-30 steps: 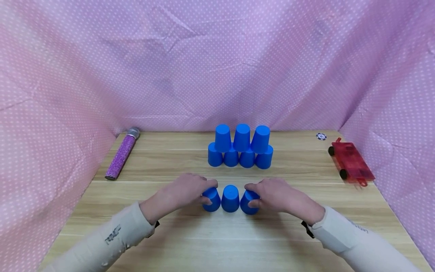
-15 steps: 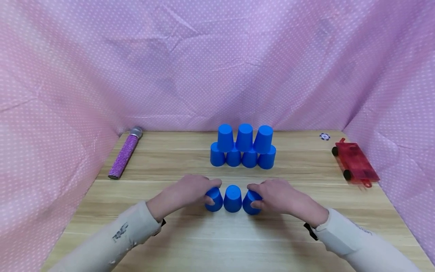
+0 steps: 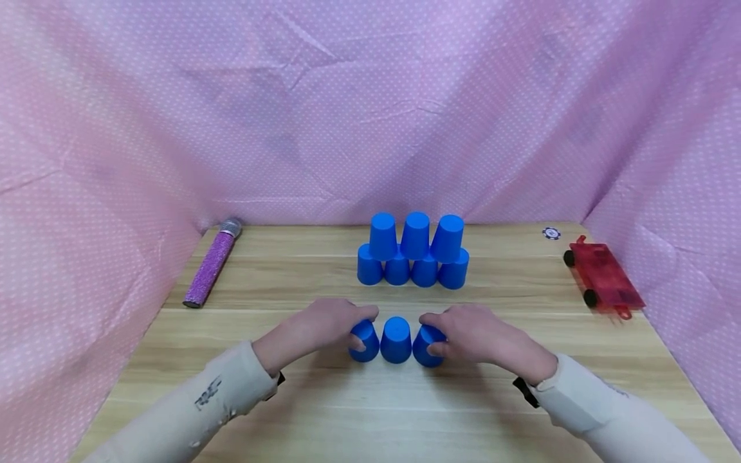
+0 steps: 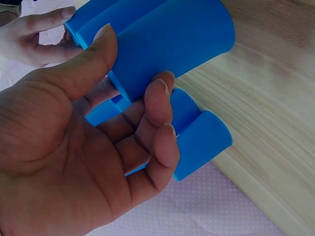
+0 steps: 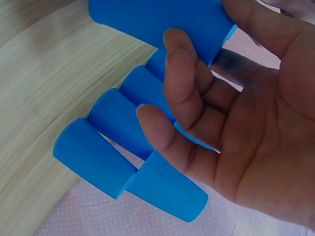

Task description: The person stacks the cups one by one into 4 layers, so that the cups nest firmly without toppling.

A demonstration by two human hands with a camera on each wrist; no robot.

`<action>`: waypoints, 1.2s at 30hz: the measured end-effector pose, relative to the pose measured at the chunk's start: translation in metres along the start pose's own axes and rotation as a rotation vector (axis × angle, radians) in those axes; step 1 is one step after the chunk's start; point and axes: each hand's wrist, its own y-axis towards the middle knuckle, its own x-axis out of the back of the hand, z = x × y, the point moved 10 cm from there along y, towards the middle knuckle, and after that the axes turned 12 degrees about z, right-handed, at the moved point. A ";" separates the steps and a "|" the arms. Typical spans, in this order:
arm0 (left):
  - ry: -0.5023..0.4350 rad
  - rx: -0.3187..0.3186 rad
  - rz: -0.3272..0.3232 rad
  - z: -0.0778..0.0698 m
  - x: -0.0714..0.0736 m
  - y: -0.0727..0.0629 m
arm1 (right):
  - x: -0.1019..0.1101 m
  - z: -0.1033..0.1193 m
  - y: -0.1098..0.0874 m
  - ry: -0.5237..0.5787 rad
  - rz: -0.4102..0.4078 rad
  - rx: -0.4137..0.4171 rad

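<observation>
Three blue cups stand upside down in a short row at the front. My left hand (image 3: 324,325) grips the left cup (image 3: 370,341) near its top, thumb on the near side and fingers behind. On the opposite end, my right hand (image 3: 477,333) holds the right cup (image 3: 421,348) in the same way. Between them stands the middle cup (image 3: 396,341), which neither hand holds. In the left wrist view the thumb and index finger pinch the left cup (image 4: 172,44), other fingers curled. The right wrist view shows the right cup (image 5: 162,22) between thumb and fingers.
Behind the row, several blue cups (image 3: 424,271) form a base with three upside-down cups (image 3: 415,236) on top. A purple glitter microphone (image 3: 211,267) lies at left. At right are a poker chip (image 3: 551,233) and a red toy vehicle (image 3: 604,276). Pink dotted cloth (image 3: 370,128) surrounds the table.
The head view has shifted slightly. Both hands keep their hold on the outer cups, and the cups stand as before.
</observation>
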 end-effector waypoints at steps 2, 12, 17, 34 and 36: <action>0.000 0.005 0.003 0.001 -0.001 0.000 | 0.000 0.000 0.000 0.008 0.004 -0.007; -0.003 0.001 0.013 -0.001 0.000 0.000 | 0.021 -0.006 -0.011 0.001 -0.009 -0.027; 0.015 0.009 0.015 -0.001 0.000 -0.001 | 0.044 -0.005 -0.020 0.004 -0.021 -0.021; 0.039 0.013 0.012 -0.002 -0.001 -0.001 | 0.152 -0.021 -0.049 -0.088 -0.142 -0.111; 0.042 0.010 0.007 -0.002 0.000 -0.001 | 0.159 -0.023 -0.048 -0.089 -0.139 -0.117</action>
